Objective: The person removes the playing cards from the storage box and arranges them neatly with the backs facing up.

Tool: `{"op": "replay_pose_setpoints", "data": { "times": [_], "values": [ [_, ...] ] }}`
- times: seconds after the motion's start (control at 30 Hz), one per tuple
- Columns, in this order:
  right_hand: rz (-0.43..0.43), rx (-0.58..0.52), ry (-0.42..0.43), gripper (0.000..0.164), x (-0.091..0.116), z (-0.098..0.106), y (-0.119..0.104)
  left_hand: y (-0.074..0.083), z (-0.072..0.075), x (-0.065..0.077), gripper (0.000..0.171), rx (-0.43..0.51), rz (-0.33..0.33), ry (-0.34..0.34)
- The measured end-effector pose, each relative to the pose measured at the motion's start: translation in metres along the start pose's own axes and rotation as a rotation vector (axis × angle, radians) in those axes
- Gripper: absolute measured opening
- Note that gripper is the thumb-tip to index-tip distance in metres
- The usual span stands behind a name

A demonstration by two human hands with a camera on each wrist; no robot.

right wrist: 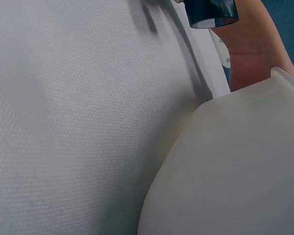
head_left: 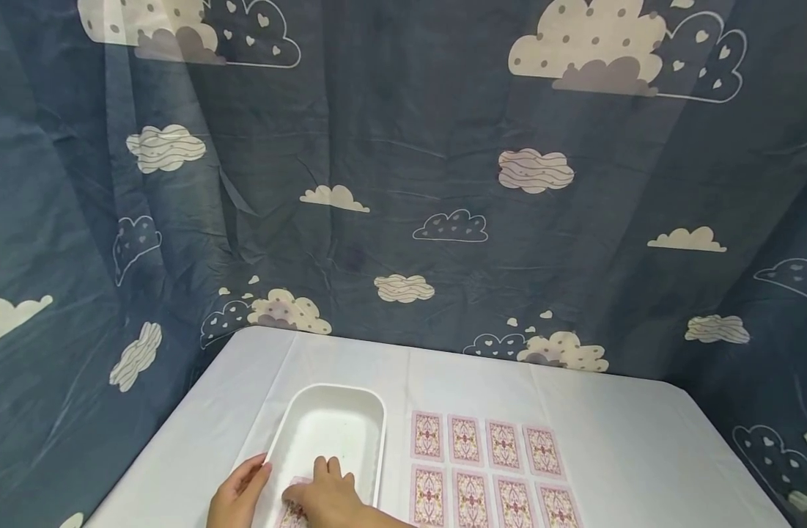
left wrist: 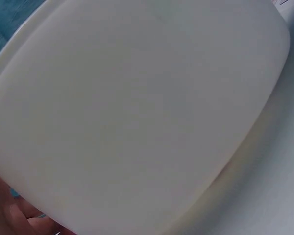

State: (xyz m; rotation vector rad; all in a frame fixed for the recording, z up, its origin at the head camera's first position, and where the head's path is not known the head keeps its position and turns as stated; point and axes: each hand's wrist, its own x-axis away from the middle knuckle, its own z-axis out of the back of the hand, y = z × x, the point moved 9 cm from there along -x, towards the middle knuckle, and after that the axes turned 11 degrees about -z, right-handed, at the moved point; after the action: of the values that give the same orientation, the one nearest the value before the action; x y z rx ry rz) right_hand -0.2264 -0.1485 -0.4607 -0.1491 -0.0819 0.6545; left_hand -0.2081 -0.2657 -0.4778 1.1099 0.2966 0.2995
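A white tray (head_left: pixel 381 418) stands on the table's near left part. My left hand (head_left: pixel 237 493) holds the tray by its left rim; in the left wrist view its curled fingers (left wrist: pixel 27 220) show at the lower left, by the tray's edge. My right hand (head_left: pixel 330 495) reaches into the near end of the tray and pinches a pink patterned playing card (head_left: pixel 291 517), which it partly covers. The right wrist view shows the tray's outer wall (right wrist: pixel 235 161) and a forearm (right wrist: pixel 255 49) behind it, with no card visible there.
Right of the tray, several playing cards (head_left: pixel 465 440) lie face down in two rows. They rest on a white-covered table (head_left: pixel 640 440). A dark cloud-patterned curtain (head_left: pixel 403 183) hangs behind the table and at both sides.
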Motion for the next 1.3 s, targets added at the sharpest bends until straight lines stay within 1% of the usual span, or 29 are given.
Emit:
{"op": "replay_pose_setpoints", "data": {
  "times": [0.1,0.17,0.27,0.33,0.4,0.47,0.53,0.7,0.87,1.0,1.13,1.23,1.3],
  "values": [
    [0.01,0.007,-0.005,0.067,0.001,0.0,-0.003,-0.001,0.0,0.0,0.053,-0.008,-0.004,-0.003],
    [0.015,0.038,-0.001,0.069,0.001,0.0,-0.004,-0.001,0.0,0.001,0.053,-0.007,-0.004,-0.009],
    [0.012,0.071,-0.013,0.067,0.0,-0.003,-0.006,-0.003,0.001,0.002,0.054,0.008,-0.005,-0.005],
    [0.017,0.074,-0.021,0.065,0.0,-0.004,-0.006,-0.004,0.001,0.003,0.055,0.015,-0.003,0.0],
    [0.049,0.049,-0.011,0.064,0.002,-0.003,-0.008,-0.005,0.001,0.003,0.056,0.023,0.002,0.005],
    [0.093,0.02,0.019,0.065,0.004,0.001,-0.01,-0.004,0.0,0.002,0.056,0.029,0.004,0.008],
    [0.12,-0.016,0.04,0.066,0.006,0.004,-0.01,-0.002,0.0,0.001,0.055,0.032,-0.003,0.015],
    [0.132,-0.066,0.081,0.067,0.008,0.01,-0.013,0.0,-0.001,0.001,0.053,0.026,-0.014,0.028],
    [0.198,0.004,0.188,0.064,0.013,0.014,-0.02,-0.001,-0.001,0.002,0.056,0.014,-0.003,0.006],
    [0.242,0.029,0.232,0.064,0.016,0.015,-0.023,0.001,-0.001,0.002,0.055,0.013,-0.014,-0.001],
    [0.272,0.059,0.243,0.067,0.017,0.018,-0.025,0.003,-0.002,0.001,0.054,-0.001,-0.034,-0.007],
    [0.294,0.091,0.281,0.071,0.02,0.027,-0.024,0.004,-0.002,0.001,0.053,-0.007,-0.036,-0.01],
    [0.296,0.075,0.311,0.071,0.022,0.037,-0.022,0.005,-0.001,0.001,0.052,-0.009,-0.03,-0.007]
  ]
}}
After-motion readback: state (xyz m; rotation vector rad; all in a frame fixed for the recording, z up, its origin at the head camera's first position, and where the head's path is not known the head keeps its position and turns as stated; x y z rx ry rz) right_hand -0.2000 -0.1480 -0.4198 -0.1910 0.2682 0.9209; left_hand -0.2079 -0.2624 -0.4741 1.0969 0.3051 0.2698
